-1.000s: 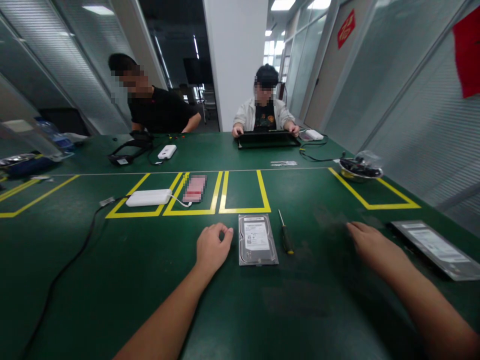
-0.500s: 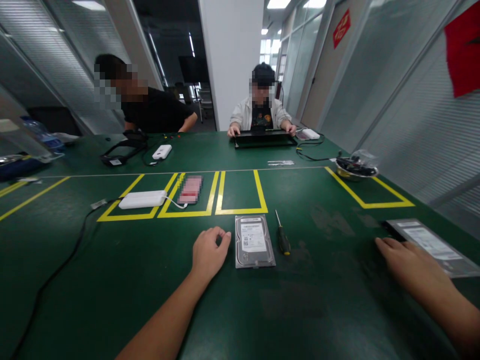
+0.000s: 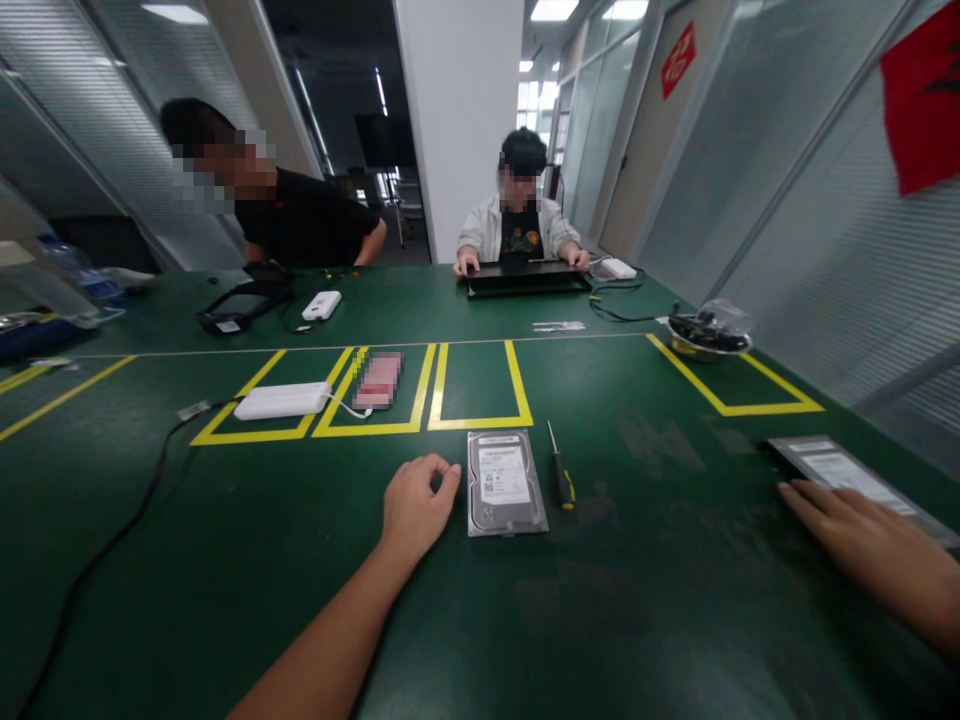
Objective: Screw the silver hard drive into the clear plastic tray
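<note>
"Where's the middle drive (image 3: 505,484)?"

"Label up on the green table (image 3: 300,570), between the left hand (image 3: 414,500) and the screwdriver (image 3: 561,478)."

"Is that hand gripping it?"

"No, it's just beside it, thumb curled toward forefinger. Whether the tips meet, I can't tell."

"And the right hand (image 3: 870,545)?"

"Fingers stretched along the near side of the outer drive (image 3: 832,464). The thumb's hidden, so I can't tell if it grips."

"Farther out?"

"A white block (image 3: 282,401) cabled to a pink device (image 3: 378,380), and a bowl (image 3: 705,349) of dark items. Across, a pale-jacketed person (image 3: 484,230) holds a black panel (image 3: 529,277)."
</note>
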